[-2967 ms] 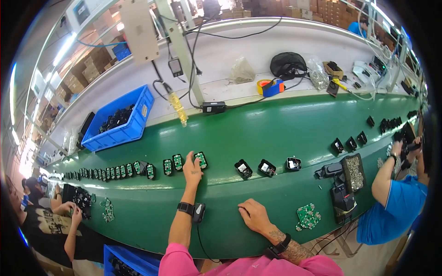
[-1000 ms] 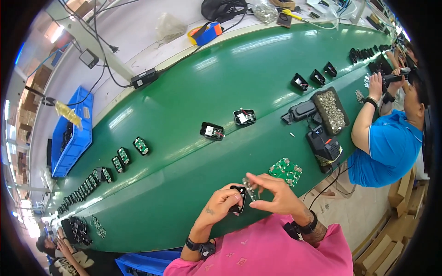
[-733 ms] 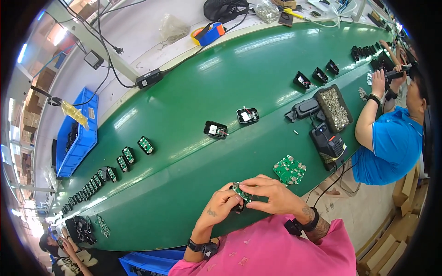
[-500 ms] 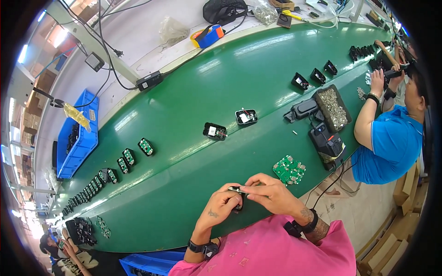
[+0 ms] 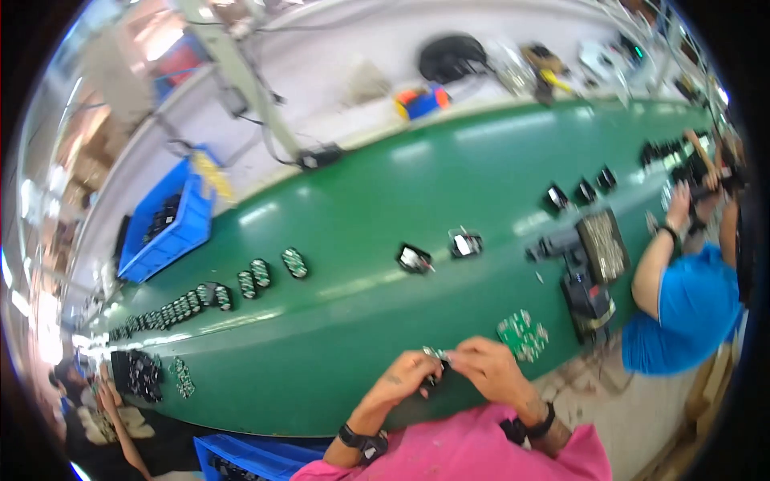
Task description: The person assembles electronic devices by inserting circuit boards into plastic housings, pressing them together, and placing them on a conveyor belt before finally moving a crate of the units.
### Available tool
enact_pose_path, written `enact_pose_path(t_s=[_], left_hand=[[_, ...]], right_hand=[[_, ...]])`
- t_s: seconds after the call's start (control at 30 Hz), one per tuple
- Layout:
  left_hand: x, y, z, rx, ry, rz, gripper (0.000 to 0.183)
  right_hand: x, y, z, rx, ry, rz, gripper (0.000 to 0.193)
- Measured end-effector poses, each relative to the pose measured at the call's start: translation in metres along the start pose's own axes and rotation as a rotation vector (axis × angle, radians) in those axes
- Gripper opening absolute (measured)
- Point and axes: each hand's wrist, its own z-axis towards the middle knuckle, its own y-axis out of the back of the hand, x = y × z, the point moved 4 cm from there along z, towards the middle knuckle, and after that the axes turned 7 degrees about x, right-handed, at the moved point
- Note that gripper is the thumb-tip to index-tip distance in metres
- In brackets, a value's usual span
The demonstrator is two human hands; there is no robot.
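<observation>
In front of my pink shirt, my left hand (image 5: 403,380) is closed around a small black housing (image 5: 431,382). A green-and-silver edge, likely a circuit board (image 5: 434,353), shows at its top, smeared by motion. My right hand (image 5: 491,370) meets it from the right, thumb and fingers pinched together at that edge. Whether the right fingers hold the board or a smaller part is hidden. A sheet of green circuit boards (image 5: 523,335) lies just beyond my right hand. Two open black housings (image 5: 415,258) with white parts and wires lie farther out on the green table (image 5: 337,329).
Black housings with green boards (image 5: 180,306) form a row at left. A blue bin (image 5: 170,228) stands behind them. On the right are a cordless power tool (image 5: 587,301) and a tray of small metal parts (image 5: 603,244). A co-worker in blue (image 5: 686,309) sits beyond.
The whole view has shifted and blurred, with table things now farther right. My hands stay together at the housing, and the part at its top now shows more green.
</observation>
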Motion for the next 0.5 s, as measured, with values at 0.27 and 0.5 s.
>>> enact_pose_path(t_s=[0.27, 0.5], left_hand=[[0.014, -0.003, 0.002, 0.123, -0.239, -0.130, 0.026], [0.027, 0.016, -0.003, 0.056, -0.308, -0.342, 0.024]], right_hand=[[-0.003, -0.014, -0.001, -0.006, 0.111, -0.078, 0.022], [0.022, -0.024, 0.020, 0.038, 0.101, -0.210, 0.019]])
